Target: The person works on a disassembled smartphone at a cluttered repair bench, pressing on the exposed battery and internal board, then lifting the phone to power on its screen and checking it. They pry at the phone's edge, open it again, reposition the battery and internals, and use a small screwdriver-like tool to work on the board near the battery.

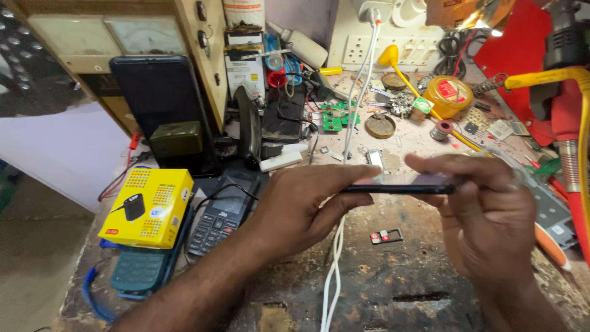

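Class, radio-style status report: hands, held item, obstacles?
Left hand and right hand grip dark phone edge-on. White cable runs beneath. SIM tray lies below.

Both hands grip a thin black smartphone (399, 186) edge-on above the scarred wooden workbench (393, 283): left hand (304, 206) on its near end, right hand (485, 215) on its far end. A white cable (335, 258) runs beneath the smartphone; a yellow cardboard box (147, 208) lies well left of it.

The near edge of the slim dark phone (399, 184) is covered by the fingers of the left hand (307, 206) and the right hand (485, 215), and its face cannot be seen edge-on. The white cable (335, 258) is cut off at the bottom edge. The teal keypad phone (138, 270) is half hidden under the yellow box (147, 206). The red tool (574, 178) is cut off at the right edge.
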Action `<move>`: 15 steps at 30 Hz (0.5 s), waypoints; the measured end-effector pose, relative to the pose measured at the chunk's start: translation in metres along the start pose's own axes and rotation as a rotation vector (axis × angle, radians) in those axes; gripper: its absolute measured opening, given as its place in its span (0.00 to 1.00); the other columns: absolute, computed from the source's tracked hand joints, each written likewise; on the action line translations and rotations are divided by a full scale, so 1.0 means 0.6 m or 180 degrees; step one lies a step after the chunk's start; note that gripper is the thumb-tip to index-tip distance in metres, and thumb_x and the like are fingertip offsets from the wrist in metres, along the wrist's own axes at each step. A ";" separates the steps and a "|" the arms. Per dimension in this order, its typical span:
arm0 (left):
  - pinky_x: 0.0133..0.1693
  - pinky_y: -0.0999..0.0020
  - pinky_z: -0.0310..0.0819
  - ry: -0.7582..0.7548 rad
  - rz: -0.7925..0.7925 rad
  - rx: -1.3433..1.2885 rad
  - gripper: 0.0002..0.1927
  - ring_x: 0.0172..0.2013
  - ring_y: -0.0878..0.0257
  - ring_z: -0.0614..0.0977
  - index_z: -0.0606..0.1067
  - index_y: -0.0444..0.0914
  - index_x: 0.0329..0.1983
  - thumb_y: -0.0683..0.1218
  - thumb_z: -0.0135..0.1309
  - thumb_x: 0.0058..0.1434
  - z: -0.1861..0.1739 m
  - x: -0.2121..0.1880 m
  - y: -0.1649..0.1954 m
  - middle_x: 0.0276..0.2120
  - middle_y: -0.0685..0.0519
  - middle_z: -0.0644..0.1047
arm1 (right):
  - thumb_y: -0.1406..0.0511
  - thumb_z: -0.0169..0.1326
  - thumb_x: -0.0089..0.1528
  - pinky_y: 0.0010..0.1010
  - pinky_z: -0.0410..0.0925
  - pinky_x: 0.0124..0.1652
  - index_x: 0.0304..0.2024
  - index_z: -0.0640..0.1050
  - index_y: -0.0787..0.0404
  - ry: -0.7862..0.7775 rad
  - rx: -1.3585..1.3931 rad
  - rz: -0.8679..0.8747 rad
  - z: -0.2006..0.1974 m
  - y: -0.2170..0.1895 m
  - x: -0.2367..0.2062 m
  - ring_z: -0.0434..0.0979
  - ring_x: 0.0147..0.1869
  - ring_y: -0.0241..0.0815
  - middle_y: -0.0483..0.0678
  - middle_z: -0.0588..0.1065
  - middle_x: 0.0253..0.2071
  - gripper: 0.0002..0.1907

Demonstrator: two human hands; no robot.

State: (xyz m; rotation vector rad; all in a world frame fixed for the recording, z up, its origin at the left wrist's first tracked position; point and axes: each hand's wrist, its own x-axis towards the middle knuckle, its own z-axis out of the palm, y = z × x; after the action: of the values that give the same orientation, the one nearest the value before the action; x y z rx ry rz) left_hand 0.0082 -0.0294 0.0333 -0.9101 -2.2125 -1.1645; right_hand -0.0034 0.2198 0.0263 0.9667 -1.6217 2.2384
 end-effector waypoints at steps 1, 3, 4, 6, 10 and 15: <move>0.46 0.62 0.81 0.0070 0.0063 0.0221 0.18 0.46 0.56 0.87 0.78 0.45 0.59 0.50 0.61 0.66 0.003 -0.001 0.000 0.47 0.52 0.84 | 0.65 0.53 0.74 0.39 0.73 0.66 0.58 0.72 0.65 0.0000 -0.0423 -0.0063 -0.002 -0.003 0.001 0.77 0.69 0.50 0.59 0.76 0.60 0.13; 0.42 0.59 0.79 0.0212 0.0187 0.0710 0.17 0.43 0.53 0.86 0.77 0.44 0.56 0.50 0.61 0.66 0.001 -0.003 0.001 0.45 0.51 0.84 | 0.65 0.50 0.72 0.34 0.65 0.70 0.61 0.70 0.65 -0.0009 -0.1228 -0.0205 -0.001 -0.003 0.001 0.71 0.72 0.47 0.58 0.74 0.65 0.16; 0.42 0.59 0.79 0.0251 0.0301 0.0824 0.17 0.44 0.54 0.86 0.77 0.43 0.56 0.50 0.60 0.66 0.001 -0.003 0.003 0.46 0.51 0.84 | 0.65 0.51 0.69 0.35 0.67 0.66 0.61 0.69 0.65 -0.0023 -0.1492 -0.0215 0.001 -0.002 -0.002 0.71 0.71 0.48 0.57 0.73 0.65 0.18; 0.44 0.58 0.79 0.0325 0.0520 0.1051 0.17 0.47 0.54 0.86 0.77 0.42 0.56 0.49 0.59 0.65 0.003 -0.002 0.010 0.47 0.51 0.84 | 0.65 0.53 0.64 0.36 0.69 0.58 0.60 0.66 0.65 -0.0051 -0.2016 -0.0229 0.005 0.000 -0.009 0.70 0.68 0.49 0.57 0.70 0.65 0.23; 0.41 0.59 0.78 0.0144 0.0204 0.0925 0.16 0.43 0.55 0.86 0.80 0.43 0.51 0.52 0.62 0.62 0.001 -0.003 0.024 0.42 0.52 0.85 | 0.68 0.53 0.74 0.43 0.67 0.73 0.54 0.73 0.64 -0.0379 -0.1855 -0.0587 0.002 0.005 -0.013 0.70 0.75 0.55 0.55 0.76 0.57 0.08; 0.56 0.62 0.81 0.0572 0.0563 0.0101 0.15 0.54 0.58 0.87 0.81 0.43 0.48 0.52 0.67 0.62 -0.017 -0.001 0.020 0.48 0.54 0.83 | 0.67 0.54 0.73 0.45 0.65 0.73 0.55 0.73 0.62 -0.0017 -0.0773 -0.0449 -0.002 0.005 -0.012 0.68 0.76 0.57 0.55 0.76 0.57 0.09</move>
State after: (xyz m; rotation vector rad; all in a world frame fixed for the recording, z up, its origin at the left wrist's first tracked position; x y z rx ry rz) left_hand 0.0187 -0.0335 0.0446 -0.9293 -1.9600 -1.0812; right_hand 0.0002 0.2211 0.0195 0.9879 -1.7201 1.8969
